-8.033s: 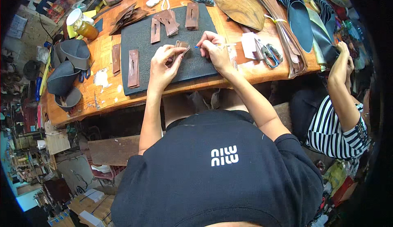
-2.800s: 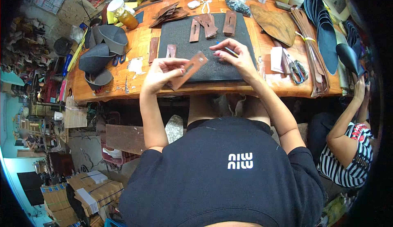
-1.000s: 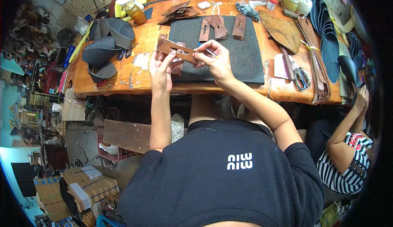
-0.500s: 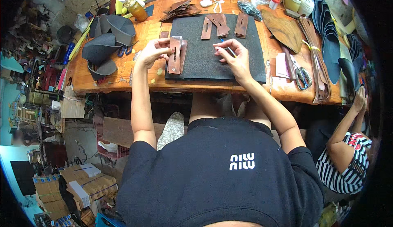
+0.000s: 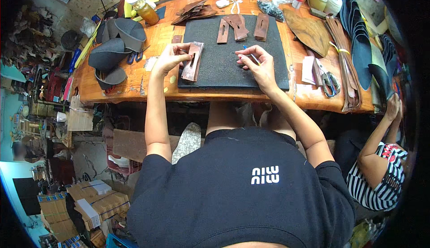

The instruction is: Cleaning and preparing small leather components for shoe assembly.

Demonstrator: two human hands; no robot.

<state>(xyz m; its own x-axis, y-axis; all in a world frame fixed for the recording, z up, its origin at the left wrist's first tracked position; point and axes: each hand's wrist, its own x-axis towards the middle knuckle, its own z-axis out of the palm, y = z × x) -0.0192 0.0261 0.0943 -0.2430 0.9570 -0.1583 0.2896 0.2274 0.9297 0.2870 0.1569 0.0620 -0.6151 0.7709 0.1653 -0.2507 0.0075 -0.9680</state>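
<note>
My left hand [image 5: 172,59] is closed at the left edge of a black mat [image 5: 219,71], its fingertips pinching a slotted brown leather piece [image 5: 193,60]. That piece stands tilted, with a long slot down its middle and a glossy surface. Whether a clear plate covers it, I cannot tell. Over the right half of the mat, my right hand [image 5: 261,66] grips a slim pen [image 5: 255,59] with a blue end, between thumb and fingers. Farther back on the mat lie more slotted leather pieces: a fanned group [image 5: 237,26] and a small stack [image 5: 261,26].
Curved grey pieces [image 5: 114,51] and a jar of amber liquid [image 5: 147,11] stand at the left of the wooden table [image 5: 130,93]. Scissors [image 5: 331,84], tied leather strips [image 5: 342,64] and a brown leather sheet [image 5: 309,33] lie at right. Another person's hands [image 5: 393,107] are at far right.
The slotted leather piece in my left hand has tilted to the right and now covers the brown piece beside it. My right hand keeps the pen at nearly the same place.
</note>
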